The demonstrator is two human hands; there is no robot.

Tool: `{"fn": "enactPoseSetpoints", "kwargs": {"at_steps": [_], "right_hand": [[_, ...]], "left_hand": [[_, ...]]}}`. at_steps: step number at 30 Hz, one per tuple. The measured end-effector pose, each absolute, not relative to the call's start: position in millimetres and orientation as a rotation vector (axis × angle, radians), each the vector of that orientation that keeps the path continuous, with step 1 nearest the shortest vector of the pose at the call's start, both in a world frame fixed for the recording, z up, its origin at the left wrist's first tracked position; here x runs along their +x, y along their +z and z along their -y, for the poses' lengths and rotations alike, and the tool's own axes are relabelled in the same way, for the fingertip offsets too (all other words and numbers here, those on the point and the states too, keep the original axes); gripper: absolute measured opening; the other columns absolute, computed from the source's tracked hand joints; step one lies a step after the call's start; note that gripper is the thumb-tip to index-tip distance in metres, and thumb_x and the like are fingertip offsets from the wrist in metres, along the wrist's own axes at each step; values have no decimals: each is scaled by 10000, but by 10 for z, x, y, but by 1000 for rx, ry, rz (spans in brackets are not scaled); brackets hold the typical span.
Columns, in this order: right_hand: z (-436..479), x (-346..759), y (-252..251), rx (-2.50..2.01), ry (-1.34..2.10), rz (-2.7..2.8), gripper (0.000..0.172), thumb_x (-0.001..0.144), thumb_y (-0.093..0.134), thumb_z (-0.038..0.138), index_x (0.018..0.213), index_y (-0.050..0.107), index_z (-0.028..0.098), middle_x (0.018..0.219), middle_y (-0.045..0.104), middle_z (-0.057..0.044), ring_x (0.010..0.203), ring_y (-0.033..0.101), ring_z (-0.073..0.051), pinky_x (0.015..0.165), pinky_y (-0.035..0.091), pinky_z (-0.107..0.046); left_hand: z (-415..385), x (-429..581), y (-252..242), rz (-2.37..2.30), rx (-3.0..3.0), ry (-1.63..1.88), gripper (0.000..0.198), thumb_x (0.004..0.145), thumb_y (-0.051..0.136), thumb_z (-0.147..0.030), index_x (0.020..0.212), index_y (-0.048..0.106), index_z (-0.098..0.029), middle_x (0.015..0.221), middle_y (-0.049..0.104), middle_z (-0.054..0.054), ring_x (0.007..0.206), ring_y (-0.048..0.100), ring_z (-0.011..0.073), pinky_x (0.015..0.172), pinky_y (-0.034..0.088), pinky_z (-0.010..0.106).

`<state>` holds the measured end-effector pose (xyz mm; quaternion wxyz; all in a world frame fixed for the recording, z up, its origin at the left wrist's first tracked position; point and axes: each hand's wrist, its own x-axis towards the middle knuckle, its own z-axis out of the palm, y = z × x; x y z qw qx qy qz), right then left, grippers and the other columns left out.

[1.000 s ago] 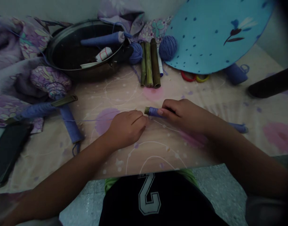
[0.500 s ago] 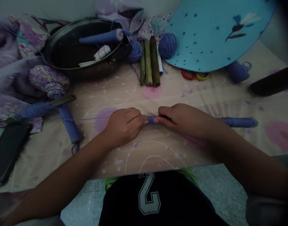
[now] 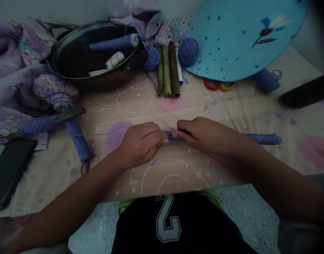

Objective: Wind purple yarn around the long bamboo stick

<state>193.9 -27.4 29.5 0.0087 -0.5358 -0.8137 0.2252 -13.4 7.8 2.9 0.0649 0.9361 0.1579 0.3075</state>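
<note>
A long thin stick wrapped in blue-purple yarn (image 3: 265, 139) lies level over the table, its right end showing beyond my right wrist. My right hand (image 3: 201, 132) is closed around it, thumb along its side. At its left part, my left hand (image 3: 144, 143) is closed with fingers bent against the wrapping; the fingertips are partly hidden. A single strand of yarn (image 3: 109, 133) runs left from my left hand toward a yarn-wrapped tube (image 3: 79, 139) with a small loop at its lower end. Whether bare stick lies under my left hand, I cannot tell.
At the back are a dark pan (image 3: 72, 70) holding a wrapped cone, bamboo pieces (image 3: 166, 72), a yarn ball (image 3: 189, 52) and a blue round board (image 3: 231, 42) over scissor-like red and yellow handles (image 3: 220, 84). A phone (image 3: 12, 169) lies left, a dark rod (image 3: 307, 91) right.
The wrapped stick's right end has shifted a little left and turned slightly. My left fingers have changed position on the stick. Both hands stay in nearly the same place.
</note>
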Motion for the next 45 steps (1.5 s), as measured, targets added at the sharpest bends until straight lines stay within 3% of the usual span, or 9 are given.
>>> {"fn": "enactPoseSetpoints", "kwargs": {"at_steps": [19, 32, 40, 45], "right_hand": [[240, 1952, 294, -1594, 860, 2508, 414, 918, 304, 479, 735, 527, 181, 581, 505, -10, 514, 432, -114, 509, 256, -244], [303, 1916, 274, -1625, 381, 2691, 400, 923, 287, 469, 907, 549, 167, 634, 586, -61, 569, 516, -176, 505, 198, -261], [296, 1925, 252, -1584, 289, 2718, 427, 927, 274, 487, 905, 551, 163, 621, 595, -65, 564, 530, -186, 508, 196, -264], [312, 1900, 259, -1562, 246, 2770, 405, 933, 282, 458, 900, 555, 160, 639, 612, -75, 561, 534, -192, 513, 195, -272]], "left_hand": [[-157, -80, -6, -618, 2619, 936, 201, 886, 468, -246, 766, 595, -147, 660, 585, 17, 610, 525, 104, 562, 404, 226], [-193, -80, 12, -708, 2468, 871, 239, 882, 477, -276, 728, 602, -143, 621, 573, 3, 579, 512, 91, 543, 390, 213], [-202, -96, 9, -720, 2416, 912, 221, 861, 518, -285, 720, 608, -139, 636, 593, 6, 577, 513, 84, 549, 388, 211], [-226, -97, 35, -748, 2350, 722, 231, 856, 510, -283, 715, 617, -134, 638, 603, -2, 563, 507, 78, 538, 386, 196]]}}
